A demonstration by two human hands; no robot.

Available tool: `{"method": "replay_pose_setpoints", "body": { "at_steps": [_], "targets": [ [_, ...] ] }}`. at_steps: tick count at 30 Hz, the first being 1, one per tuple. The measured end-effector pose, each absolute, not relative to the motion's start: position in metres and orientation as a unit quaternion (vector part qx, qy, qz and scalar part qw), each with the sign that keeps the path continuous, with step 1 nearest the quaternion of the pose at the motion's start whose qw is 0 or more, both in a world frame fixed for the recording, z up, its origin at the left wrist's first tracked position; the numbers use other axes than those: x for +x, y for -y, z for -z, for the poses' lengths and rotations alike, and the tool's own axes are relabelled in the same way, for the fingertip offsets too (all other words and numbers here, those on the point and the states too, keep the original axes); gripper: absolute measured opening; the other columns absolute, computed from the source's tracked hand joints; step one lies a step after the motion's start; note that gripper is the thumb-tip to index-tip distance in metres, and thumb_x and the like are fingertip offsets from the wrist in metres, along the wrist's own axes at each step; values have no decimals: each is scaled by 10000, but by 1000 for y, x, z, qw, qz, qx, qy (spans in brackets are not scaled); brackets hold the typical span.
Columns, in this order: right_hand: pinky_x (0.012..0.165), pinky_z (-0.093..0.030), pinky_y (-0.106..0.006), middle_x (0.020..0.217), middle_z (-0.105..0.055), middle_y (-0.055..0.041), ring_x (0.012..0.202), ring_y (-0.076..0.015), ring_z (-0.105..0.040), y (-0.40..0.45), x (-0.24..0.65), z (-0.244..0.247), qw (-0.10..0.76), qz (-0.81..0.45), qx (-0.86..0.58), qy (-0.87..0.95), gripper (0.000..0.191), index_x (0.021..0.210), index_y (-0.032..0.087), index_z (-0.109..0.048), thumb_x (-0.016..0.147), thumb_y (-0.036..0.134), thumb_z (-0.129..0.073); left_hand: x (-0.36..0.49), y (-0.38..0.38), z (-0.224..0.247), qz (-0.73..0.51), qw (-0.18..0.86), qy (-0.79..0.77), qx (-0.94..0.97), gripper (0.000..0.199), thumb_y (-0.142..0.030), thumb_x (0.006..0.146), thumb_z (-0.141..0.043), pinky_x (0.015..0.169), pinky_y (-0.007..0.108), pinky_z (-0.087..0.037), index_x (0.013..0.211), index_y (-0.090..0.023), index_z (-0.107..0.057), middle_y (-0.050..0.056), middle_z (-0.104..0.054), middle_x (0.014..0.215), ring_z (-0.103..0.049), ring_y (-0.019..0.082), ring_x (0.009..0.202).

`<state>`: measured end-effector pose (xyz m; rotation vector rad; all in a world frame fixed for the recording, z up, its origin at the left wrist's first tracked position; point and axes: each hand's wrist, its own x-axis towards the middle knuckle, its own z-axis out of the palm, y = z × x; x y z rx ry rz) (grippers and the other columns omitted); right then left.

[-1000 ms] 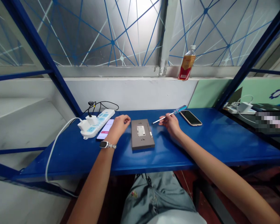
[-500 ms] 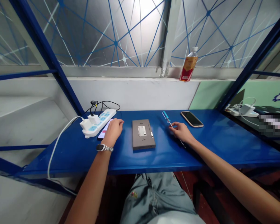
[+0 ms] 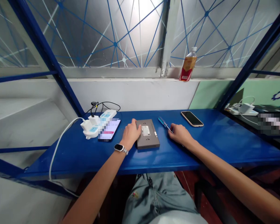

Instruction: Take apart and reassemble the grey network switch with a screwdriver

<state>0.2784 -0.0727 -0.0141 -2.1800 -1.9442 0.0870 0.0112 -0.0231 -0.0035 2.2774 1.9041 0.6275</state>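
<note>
A flat grey-brown electronics box [image 3: 148, 137] lies on the blue desk, with a white label on its upper face and small vents along its front edge. My left hand [image 3: 130, 133], wearing a watch band, is closed on the box's left edge, thumb over the top. To the right of the box, my right hand [image 3: 180, 134] is closed round the metal shaft of a screwdriver [image 3: 163, 121]. Its translucent blue handle points away to the upper left. The far end of the shaft is mostly hidden under my hand.
A phone with a lit, blurred screen [image 3: 111, 129] lies left, beside a white power strip [image 3: 109, 114] with plugs and cables. Another phone [image 3: 192, 119] with a dark screen rests at the back right. A drink bottle [image 3: 188, 65] stands on the ledge. Blue frame bars flank the desk.
My left hand has moved right from above the lit phone to the box's left edge. The box has shifted slightly right. The screwdriver has turned a little in my right hand.
</note>
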Motion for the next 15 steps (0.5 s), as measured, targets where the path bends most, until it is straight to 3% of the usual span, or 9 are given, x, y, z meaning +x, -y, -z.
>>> {"method": "replay_pose_setpoints", "body": {
  "at_steps": [3,8,12,15],
  "targets": [
    [681,-400,-311,991,-732,-139,846,-276,-692,76,272,10,121,1,-733,669,296,1076,175,-673,947,415,-558,10,26,0,-192,49,-655,730,457,-483,1010,-451,794,371,-525,1245,-121,-601,195,-756,997,-740,350,971],
    [743,-447,-312,1167,-672,-111,966,-255,-679,68,244,5,191,-15,-678,710,450,1230,215,-671,1002,545,-468,9,30,-2,-152,43,-655,739,619,-517,1040,-294,796,394,-513,896,-123,-749,231,-755,930,-739,372,958],
    [773,-468,-330,1106,-642,-125,944,-250,-660,56,220,7,164,-108,-647,737,506,1028,188,-735,1000,604,-448,10,31,-2,-146,42,-629,762,595,-452,1051,-289,778,369,-489,908,-117,-759,220,-758,923,-739,342,927],
    [809,-489,-342,1106,-623,-120,910,-232,-641,50,219,13,210,-137,-616,747,423,1104,179,-719,957,546,-571,7,32,-4,-172,54,-612,770,595,-453,1061,-283,709,337,-443,834,-135,-732,193,-745,843,-731,304,836]
  ]
}}
